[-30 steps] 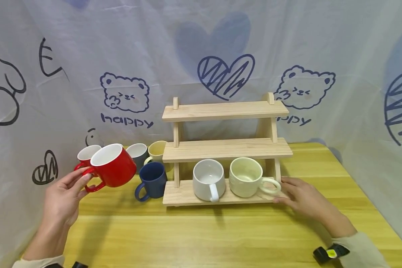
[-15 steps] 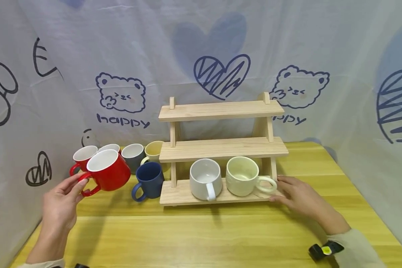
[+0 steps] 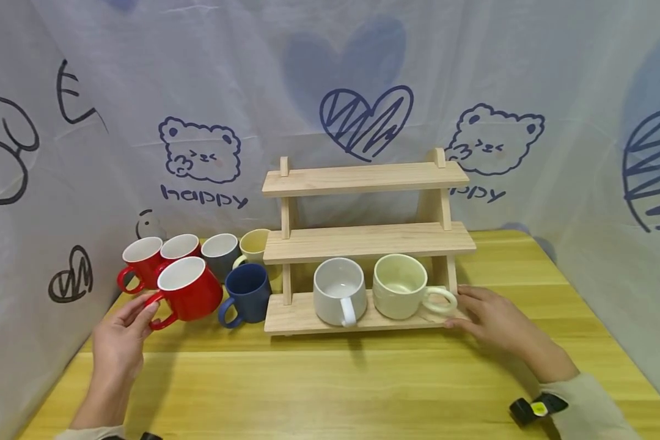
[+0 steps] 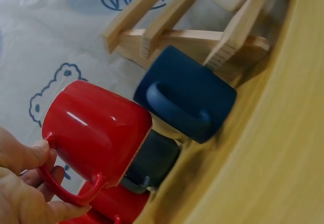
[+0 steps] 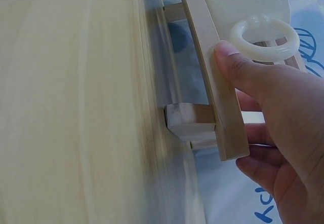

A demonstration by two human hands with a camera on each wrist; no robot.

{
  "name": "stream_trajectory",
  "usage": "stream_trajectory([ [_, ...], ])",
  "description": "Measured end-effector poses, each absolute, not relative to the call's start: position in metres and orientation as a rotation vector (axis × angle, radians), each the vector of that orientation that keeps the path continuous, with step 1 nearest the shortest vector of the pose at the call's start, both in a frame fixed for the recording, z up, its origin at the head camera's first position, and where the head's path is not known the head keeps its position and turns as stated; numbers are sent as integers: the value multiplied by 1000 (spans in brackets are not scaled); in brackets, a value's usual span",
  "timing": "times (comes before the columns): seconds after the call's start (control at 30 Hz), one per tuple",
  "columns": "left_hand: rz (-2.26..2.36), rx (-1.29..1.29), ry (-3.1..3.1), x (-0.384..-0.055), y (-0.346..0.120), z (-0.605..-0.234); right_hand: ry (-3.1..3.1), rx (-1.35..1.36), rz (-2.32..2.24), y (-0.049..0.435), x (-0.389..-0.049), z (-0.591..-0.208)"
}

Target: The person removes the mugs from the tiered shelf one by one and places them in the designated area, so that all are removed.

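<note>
By its handle, my left hand (image 3: 122, 342) holds a red mug (image 3: 189, 292) with a white inside, slightly tilted; in the left wrist view thumb and fingers pinch that handle. The mug overlaps the red mugs behind it in the head view. My right hand (image 3: 495, 321) grips the right end of the bottom board of a three-tier wooden display shelf (image 3: 368, 241), its thumb along the front edge in the right wrist view. On that board stand a white mug (image 3: 332, 293) and a pale green mug (image 3: 398, 287), whose handle points toward my right hand.
Left of the shelf stand a blue mug (image 3: 249, 296), a grey mug (image 3: 222, 263), a yellow mug (image 3: 255, 243) and two red mugs, one at the far left (image 3: 143, 260) and one beside it (image 3: 181, 245). A printed curtain (image 3: 308, 79) hangs behind the wooden table (image 3: 330, 391).
My left hand has lowered the red mug, latterly shifting it a little right toward the blue mug. My right hand stays at the shelf's end. The head view has shifted slightly.
</note>
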State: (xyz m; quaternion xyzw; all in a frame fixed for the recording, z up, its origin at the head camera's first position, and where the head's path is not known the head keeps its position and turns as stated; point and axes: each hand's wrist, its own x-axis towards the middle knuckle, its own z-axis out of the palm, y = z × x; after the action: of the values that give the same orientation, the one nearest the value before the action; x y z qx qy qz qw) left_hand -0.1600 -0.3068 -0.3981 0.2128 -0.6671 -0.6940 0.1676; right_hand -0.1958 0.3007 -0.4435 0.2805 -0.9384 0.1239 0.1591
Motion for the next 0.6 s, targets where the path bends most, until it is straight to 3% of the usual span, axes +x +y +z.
stream_trajectory([
  [0.6, -1893, 616, -1986, -168, -301, -430, -2707, 777, 362, 300, -193, -443],
])
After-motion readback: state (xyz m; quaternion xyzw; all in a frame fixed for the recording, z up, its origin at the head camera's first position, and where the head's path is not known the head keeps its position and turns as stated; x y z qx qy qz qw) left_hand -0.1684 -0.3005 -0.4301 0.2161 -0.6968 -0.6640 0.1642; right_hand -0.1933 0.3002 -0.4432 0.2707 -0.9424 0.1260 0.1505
